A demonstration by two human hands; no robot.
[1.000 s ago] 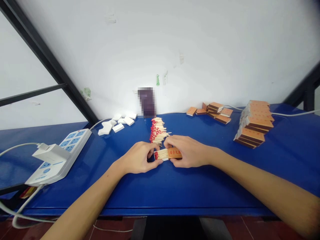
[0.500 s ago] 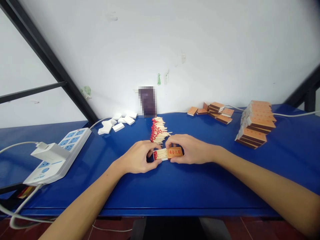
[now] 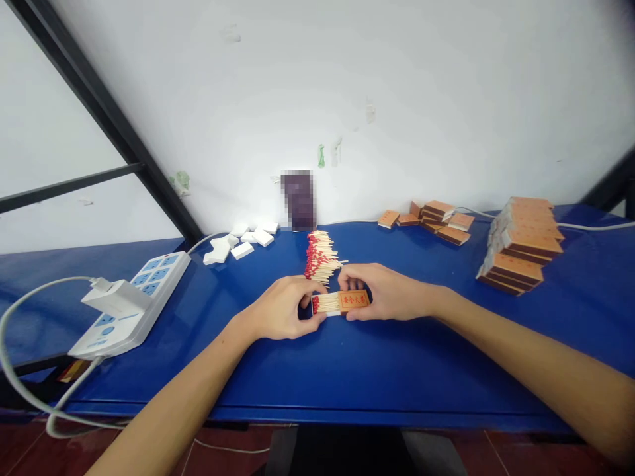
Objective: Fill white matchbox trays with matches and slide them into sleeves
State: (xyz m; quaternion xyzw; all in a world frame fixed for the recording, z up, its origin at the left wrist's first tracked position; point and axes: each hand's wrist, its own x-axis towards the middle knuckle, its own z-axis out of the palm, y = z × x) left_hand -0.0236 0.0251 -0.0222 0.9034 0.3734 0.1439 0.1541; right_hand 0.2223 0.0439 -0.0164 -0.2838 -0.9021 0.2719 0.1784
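Observation:
A white inner tray [image 3: 333,313] full of red-tipped matches [image 3: 327,303] sticks out partway from an orange-brown matchbox sleeve [image 3: 354,300] with red characters on top. My left hand [image 3: 282,309] is closed on the tray's left end, thumb on the near side and fingers on the far side. Pinched at its long edges, the sleeve is in my right hand [image 3: 389,291], with the thumb in front and the fingers behind. Just beyond the box lies a heap of loose matches [image 3: 322,256], heads mostly toward the left.
Several white trays [image 3: 243,250] lie at the back left. Brown matchbox sleeves [image 3: 439,218] are scattered at the back right, beside a stack of matchboxes [image 3: 520,244]. A power strip [image 3: 133,304] with a plugged-in charger and cables occupies the left of the blue table [image 3: 377,383].
The whole view has shifted slightly to the right. My right fingers have moved a little along the sleeve, while the tray sticks out about as far as before.

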